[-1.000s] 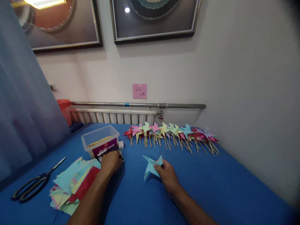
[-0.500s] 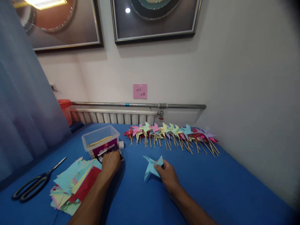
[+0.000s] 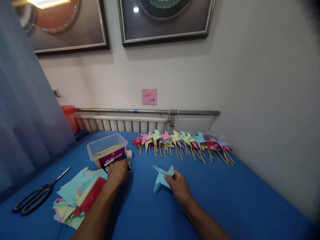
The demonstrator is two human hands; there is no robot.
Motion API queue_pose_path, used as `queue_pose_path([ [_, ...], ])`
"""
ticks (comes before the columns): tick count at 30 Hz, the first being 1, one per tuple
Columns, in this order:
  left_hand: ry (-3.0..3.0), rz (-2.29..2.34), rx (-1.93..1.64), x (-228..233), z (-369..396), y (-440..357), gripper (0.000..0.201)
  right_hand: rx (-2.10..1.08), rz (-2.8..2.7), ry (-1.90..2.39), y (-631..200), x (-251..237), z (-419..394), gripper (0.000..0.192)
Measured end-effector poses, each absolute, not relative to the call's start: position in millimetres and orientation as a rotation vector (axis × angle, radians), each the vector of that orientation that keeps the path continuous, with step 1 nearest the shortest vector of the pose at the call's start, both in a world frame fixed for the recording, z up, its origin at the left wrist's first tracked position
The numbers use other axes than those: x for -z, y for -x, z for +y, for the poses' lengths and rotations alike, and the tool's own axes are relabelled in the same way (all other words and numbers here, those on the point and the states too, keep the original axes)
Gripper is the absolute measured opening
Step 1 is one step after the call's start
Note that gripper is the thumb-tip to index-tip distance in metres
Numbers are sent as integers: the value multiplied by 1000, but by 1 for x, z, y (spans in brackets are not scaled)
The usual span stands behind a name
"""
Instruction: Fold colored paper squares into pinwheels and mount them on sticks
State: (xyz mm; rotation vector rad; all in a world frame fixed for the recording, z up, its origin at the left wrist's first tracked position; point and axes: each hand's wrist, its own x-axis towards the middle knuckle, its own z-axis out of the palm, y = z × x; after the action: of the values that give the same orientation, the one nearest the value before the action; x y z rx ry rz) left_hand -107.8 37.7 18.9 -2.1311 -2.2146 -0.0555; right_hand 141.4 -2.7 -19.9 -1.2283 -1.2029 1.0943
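Between the thumb and fingers of my right hand (image 3: 180, 187) is a light blue paper pinwheel (image 3: 161, 177), held just above the blue table without a stick. My left hand (image 3: 118, 172) reaches down at a small dark box (image 3: 128, 165) in front of the clear plastic tub (image 3: 108, 146). Its fingertips are hidden, so I cannot see what they touch or hold. Thin wooden sticks (image 3: 106, 151) lie in the tub, which has a purple label. A little white box (image 3: 129, 154) stands beside it.
Finished pinwheels on sticks (image 3: 185, 141) lie in a row along the back of the blue table (image 3: 150, 213). Coloured paper sheets (image 3: 75, 190) are piled left of my left arm, with black-handled scissors (image 3: 40, 196) farther left. A radiator (image 3: 120, 125) runs behind the table.
Almost nothing differs. My left hand stays at the dark box with only a slight shift, and my right hand keeps the blue pinwheel in the same place.
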Motion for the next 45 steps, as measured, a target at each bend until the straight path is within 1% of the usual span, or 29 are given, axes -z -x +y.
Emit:
queue_pose_path([
  [9, 2126, -2128, 48, -16, 37, 105, 39, -1112, -1187, 1223, -141, 19, -4, 25],
  [23, 2000, -2235, 187, -24, 34, 100, 35, -1128, -1182, 1232, -140, 17, -4, 29],
  [26, 2017, -2211, 282, -26, 35, 101, 31, -1118, -1190, 1241, -140, 17, -4, 30],
  [29, 2139, -2109, 455, -21, 37, 98, 27, -1121, -1181, 1233, -140, 18, -4, 28],
  [32, 2415, -1927, 581, -11, 36, 86, 28, -1120, -1184, 1224, -141, 19, -3, 27],
  [35, 2689, -1721, 473, 0, 29, 67, 26, -1110, -1186, 1230, -142, 20, -2, 27],
  [38, 2809, -1623, 380, 7, 22, 53, 28, -1123, -1168, 1206, -141, 22, -1, 28],
  [42, 2850, -1655, 418, 7, 20, 54, 24, -1113, -1151, 1214, -140, 20, -3, 28],
  [45, 2846, -1720, 418, 5, 24, 62, 25, -1094, -1161, 1238, -140, 18, -4, 29],
])
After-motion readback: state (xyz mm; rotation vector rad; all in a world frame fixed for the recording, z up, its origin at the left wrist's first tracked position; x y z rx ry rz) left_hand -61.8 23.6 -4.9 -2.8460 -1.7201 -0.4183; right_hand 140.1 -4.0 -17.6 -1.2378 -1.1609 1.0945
